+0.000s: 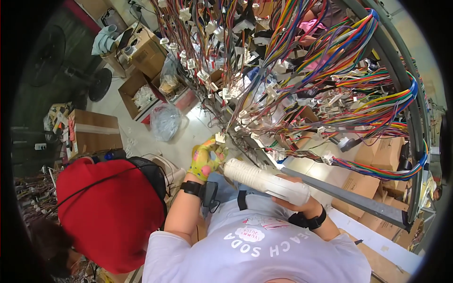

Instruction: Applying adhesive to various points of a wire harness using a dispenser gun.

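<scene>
My left hand (206, 159), in a yellow glove with coloured spots, is closed near the low end of the hanging wires. A small white connector (220, 138) sticks up at its fingertips, apparently pinched there. My right hand (306, 205) is bare and wrapped round a white handheld tool (266, 181) with a thick ribbed barrel. The barrel points left, its tip close to the gloved fingers. Bundles of multicoloured wires (349, 42) with many white plugs hang in front of me. The fingers under the tool are partly hidden.
A dark metal frame (344, 195) carries the wires and curves round on the right. Cardboard boxes (96, 134) and a clear plastic bag (166, 121) stand on the floor at left. Close on my left is a person in red (108, 212). More cartons (358, 191) lie beyond the frame.
</scene>
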The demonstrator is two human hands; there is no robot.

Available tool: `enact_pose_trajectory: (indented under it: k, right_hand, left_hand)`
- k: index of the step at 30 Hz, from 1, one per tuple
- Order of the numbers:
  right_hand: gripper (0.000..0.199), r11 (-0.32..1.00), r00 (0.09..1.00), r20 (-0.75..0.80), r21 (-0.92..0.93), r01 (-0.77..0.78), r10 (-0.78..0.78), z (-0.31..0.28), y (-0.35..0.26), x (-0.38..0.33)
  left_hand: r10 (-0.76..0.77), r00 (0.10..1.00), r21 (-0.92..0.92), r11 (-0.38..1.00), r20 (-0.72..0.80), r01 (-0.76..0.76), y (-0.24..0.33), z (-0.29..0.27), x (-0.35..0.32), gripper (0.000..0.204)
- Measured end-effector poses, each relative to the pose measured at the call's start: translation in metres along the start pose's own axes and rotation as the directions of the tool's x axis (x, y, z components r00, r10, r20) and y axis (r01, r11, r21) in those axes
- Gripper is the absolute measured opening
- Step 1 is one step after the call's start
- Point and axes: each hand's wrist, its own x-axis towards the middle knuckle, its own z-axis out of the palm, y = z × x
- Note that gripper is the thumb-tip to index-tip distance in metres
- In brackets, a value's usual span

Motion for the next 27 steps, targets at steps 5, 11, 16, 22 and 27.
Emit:
enact_pose_trajectory:
  k: [5, 11, 16, 22, 27]
  right_hand:
    - [0.045, 0.996, 0.999, -0.014, 0.078, -0.034, 0.035, 0.0, 0.0, -0.003]
    - [0.038, 0.994, 0.987, -0.118, 0.025, -0.105, 0.107, -0.008, -0.008, -0.007]
    - [0.035, 0.999, 0.987, -0.152, 0.016, -0.05, 0.052, -0.011, -0.003, 0.001]
    - [0.036, 0.992, 0.991, -0.135, -0.128, 0.0, -0.017, -0.01, -0.001, 0.007]
    - [0.041, 0.979, 0.971, -0.126, 0.054, -0.198, 0.203, 0.0, -0.003, 0.005]
  left_hand:
    - [0.103, 0.993, -0.063, 0.992, -0.057, -0.107, -0.007, 0.0, 0.014, 0.035]
    - [0.156, 0.988, 0.003, 0.988, -0.009, -0.156, -0.011, -0.001, 0.016, 0.043]
    - [0.239, 0.971, 0.088, 0.967, 0.009, -0.238, -0.009, -0.007, 0.027, 0.043]
    - [0.416, 0.909, 0.136, 0.899, 0.029, -0.416, 0.021, 0.014, 0.034, 0.043]
    - [0.423, 0.882, 0.097, 0.888, 0.208, -0.449, 0.072, 0.026, 0.026, 0.044]
